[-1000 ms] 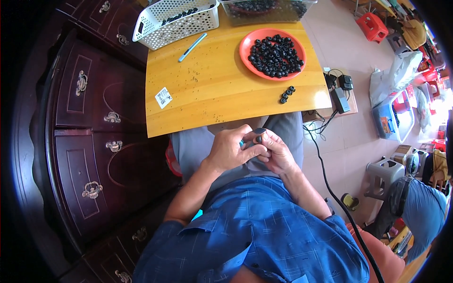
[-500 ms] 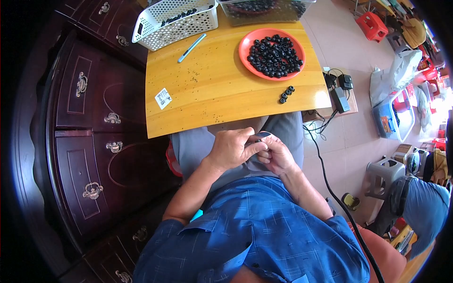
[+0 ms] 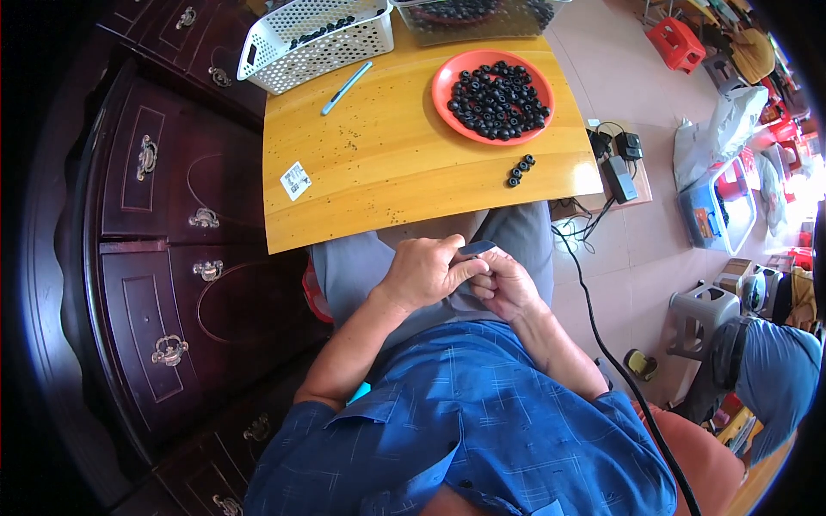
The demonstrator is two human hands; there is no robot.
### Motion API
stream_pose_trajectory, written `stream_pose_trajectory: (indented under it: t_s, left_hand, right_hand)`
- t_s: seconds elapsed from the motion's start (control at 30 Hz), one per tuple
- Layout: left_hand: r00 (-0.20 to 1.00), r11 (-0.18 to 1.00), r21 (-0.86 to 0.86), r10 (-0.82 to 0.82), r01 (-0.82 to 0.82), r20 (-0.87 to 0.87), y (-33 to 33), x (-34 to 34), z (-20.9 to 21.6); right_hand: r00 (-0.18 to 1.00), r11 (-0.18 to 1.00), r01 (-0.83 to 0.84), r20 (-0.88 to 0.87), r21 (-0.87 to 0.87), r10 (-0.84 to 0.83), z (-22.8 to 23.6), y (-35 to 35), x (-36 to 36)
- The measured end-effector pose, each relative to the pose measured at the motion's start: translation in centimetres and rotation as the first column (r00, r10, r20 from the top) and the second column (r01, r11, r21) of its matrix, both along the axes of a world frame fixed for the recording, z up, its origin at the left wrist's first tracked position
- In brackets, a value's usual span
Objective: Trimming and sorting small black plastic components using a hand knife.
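Observation:
Above my lap, at the table's near edge, my two hands meet. My left hand (image 3: 420, 273) is closed, its thumb reaching across to the right fingers; whatever it pinches is too small and hidden to name. My right hand (image 3: 509, 284) is closed on a dark grey-blue flat piece (image 3: 478, 247), whose rounded top shows between the hands. On the table, a red plate (image 3: 441, 110) holds many small black ring-shaped parts (image 3: 501, 101). Several more black parts (image 3: 517, 175) lie in a short row near the table's right front.
The wooden table (image 3: 370, 189) carries a light-blue pen-shaped tool (image 3: 347, 88), a white label (image 3: 295, 181), dark crumbs, a white perforated basket (image 3: 331, 56) and a clear bin (image 3: 473, 33). Dark drawers (image 3: 138, 172) stand left. A black cable (image 3: 589, 301) runs along my right, near a grey stool (image 3: 701, 314).
The dark flat piece shows slightly more between my fingers and is tilted a little differently. Both hands keep nearly the same place; the view shifts slightly.

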State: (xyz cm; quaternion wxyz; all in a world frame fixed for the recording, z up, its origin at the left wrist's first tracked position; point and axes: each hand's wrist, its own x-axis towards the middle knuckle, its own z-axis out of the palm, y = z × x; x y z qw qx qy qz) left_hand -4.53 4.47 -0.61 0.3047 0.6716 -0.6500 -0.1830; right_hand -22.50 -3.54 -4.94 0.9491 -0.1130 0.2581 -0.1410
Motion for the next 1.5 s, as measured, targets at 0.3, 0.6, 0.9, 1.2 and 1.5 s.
stream_pose_trajectory:
  t_s: [0.3,0.6,0.9,1.2,1.5]
  left_hand:
    - [0.994,0.995,-0.095,0.025,-0.035,-0.107,0.0,0.1,-0.9]
    - [0.940,0.969,-0.210,0.057,-0.134,-0.337,-0.6,-1.1,0.0]
    - [0.976,0.935,-0.327,0.071,-0.137,-0.207,-1.1,-1.6,-0.5]
    - [0.957,0.970,-0.186,0.103,-0.157,-0.270,0.0,-1.1,-0.6]
    - [0.944,0.977,-0.157,0.088,-0.143,-0.317,0.8,-1.8,-1.0]
  right_hand:
    - [1.000,0.998,0.017,-0.027,0.055,-0.016,0.7,0.7,0.5]
    - [0.998,0.968,0.044,0.038,0.248,-0.055,0.1,0.3,0.6]
    - [0.956,0.930,0.172,-0.172,-0.326,-0.237,2.2,-0.5,0.5]
    - [0.615,0.114,-0.415,-0.371,-0.903,-0.696,4.2,-9.5,-1.9]
    - [0.544,0.000,-0.596,-0.404,-0.803,-0.736,4.2,-13.0,-0.9]
